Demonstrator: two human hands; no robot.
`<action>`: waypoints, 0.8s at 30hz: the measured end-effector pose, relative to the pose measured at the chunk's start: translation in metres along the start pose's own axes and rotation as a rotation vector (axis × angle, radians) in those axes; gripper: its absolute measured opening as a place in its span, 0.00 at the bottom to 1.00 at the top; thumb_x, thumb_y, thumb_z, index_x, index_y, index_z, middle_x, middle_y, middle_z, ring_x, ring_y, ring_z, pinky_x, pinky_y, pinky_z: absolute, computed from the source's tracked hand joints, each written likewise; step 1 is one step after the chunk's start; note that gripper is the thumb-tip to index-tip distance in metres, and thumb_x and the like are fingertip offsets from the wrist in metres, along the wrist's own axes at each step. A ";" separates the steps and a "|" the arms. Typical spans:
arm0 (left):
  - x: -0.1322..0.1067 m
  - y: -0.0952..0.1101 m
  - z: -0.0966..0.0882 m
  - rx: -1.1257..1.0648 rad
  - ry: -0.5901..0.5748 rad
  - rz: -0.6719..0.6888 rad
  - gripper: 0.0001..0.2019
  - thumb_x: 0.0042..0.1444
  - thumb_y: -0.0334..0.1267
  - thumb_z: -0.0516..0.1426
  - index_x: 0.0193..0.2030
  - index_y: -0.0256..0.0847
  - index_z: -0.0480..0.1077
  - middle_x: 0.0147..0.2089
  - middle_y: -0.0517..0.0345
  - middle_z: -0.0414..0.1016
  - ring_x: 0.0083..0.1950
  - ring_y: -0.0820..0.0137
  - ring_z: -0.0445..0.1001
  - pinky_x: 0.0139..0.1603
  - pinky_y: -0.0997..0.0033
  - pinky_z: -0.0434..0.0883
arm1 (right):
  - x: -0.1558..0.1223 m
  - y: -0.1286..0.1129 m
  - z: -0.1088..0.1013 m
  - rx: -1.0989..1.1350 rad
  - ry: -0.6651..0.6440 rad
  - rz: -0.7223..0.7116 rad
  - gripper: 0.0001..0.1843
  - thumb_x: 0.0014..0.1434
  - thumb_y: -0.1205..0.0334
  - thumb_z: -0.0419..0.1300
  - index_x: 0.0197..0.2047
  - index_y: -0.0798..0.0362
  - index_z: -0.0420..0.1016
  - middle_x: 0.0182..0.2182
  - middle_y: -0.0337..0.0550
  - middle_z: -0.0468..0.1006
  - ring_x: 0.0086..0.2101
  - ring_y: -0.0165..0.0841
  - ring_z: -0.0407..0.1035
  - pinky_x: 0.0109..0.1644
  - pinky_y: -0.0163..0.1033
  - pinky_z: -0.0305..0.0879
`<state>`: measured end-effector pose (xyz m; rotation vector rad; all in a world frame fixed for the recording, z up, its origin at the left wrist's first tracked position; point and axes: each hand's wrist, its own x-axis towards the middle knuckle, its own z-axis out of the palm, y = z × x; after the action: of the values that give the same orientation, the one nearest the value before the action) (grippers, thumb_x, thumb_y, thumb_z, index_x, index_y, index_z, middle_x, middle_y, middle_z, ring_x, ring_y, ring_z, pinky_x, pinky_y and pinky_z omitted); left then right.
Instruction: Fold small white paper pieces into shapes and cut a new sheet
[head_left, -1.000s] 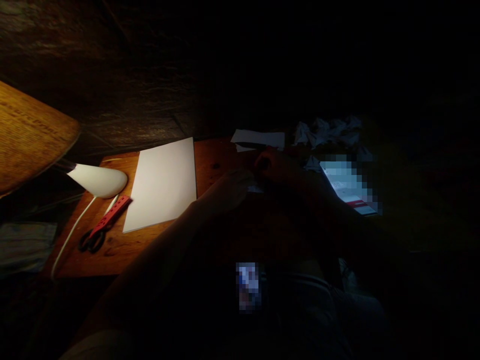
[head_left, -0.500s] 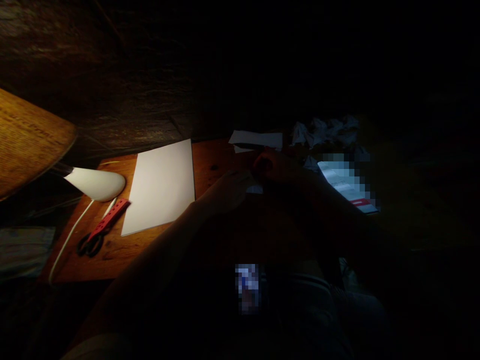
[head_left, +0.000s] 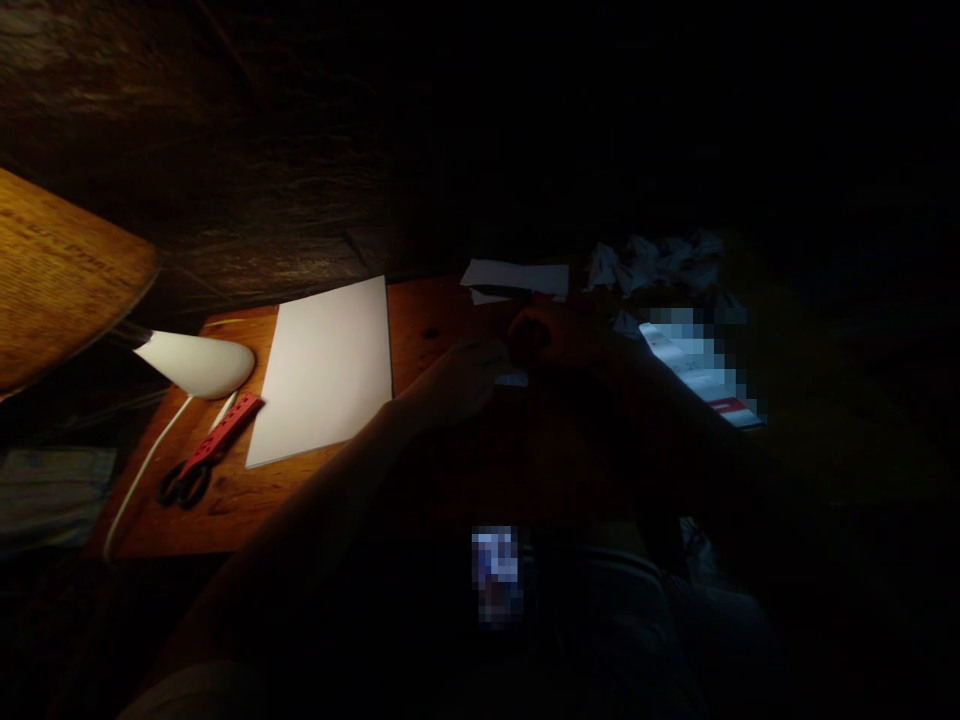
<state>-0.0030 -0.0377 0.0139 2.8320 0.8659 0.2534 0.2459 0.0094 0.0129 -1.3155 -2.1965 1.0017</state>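
Observation:
In the dim middle of the wooden table, my left hand lies low with its fingers stretched out toward the right, against a small piece of white paper. Close beside it, my right hand is curled closed above the paper's far edge; shadow hides what its fingers hold, if anything. Just beyond both hands are white paper strips with a dark, thin object across them. A large white sheet lies left of my hands, partly behind my left forearm.
At the left stands a lamp with a woven shade and white base. Black-handled scissors lie by a red perforated strip. Several crumpled or folded papers sit at the back right, near a lit, partly blurred printed sheet.
The view has shifted slightly, so things appear a little farther right. Less of the small paper shows between my hands. Both hands stay close together in nearly the same place.

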 end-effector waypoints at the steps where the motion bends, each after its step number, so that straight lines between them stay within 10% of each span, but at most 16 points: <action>1: 0.000 0.000 0.000 -0.009 0.000 0.003 0.25 0.66 0.24 0.52 0.65 0.41 0.78 0.62 0.43 0.80 0.66 0.54 0.77 0.69 0.50 0.73 | 0.000 0.001 0.000 -0.004 -0.004 -0.001 0.23 0.51 0.72 0.75 0.52 0.52 0.84 0.45 0.47 0.85 0.41 0.37 0.77 0.43 0.39 0.70; 13: -0.002 -0.004 -0.001 -0.029 0.069 -0.054 0.23 0.69 0.28 0.52 0.65 0.41 0.80 0.60 0.45 0.80 0.61 0.55 0.78 0.65 0.49 0.74 | -0.009 0.000 -0.002 -0.028 0.334 -0.056 0.12 0.60 0.71 0.68 0.47 0.55 0.85 0.47 0.50 0.88 0.48 0.43 0.80 0.56 0.47 0.73; 24: -0.003 -0.015 0.005 -0.101 0.270 -0.182 0.15 0.76 0.33 0.52 0.59 0.42 0.79 0.54 0.48 0.83 0.59 0.57 0.80 0.64 0.49 0.77 | -0.009 -0.003 0.010 -0.193 0.101 -0.209 0.12 0.64 0.67 0.68 0.49 0.52 0.90 0.52 0.51 0.88 0.50 0.43 0.80 0.55 0.45 0.71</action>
<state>-0.0126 -0.0277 0.0059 2.6424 1.1215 0.6447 0.2423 -0.0036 0.0081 -1.1560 -2.3400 0.6460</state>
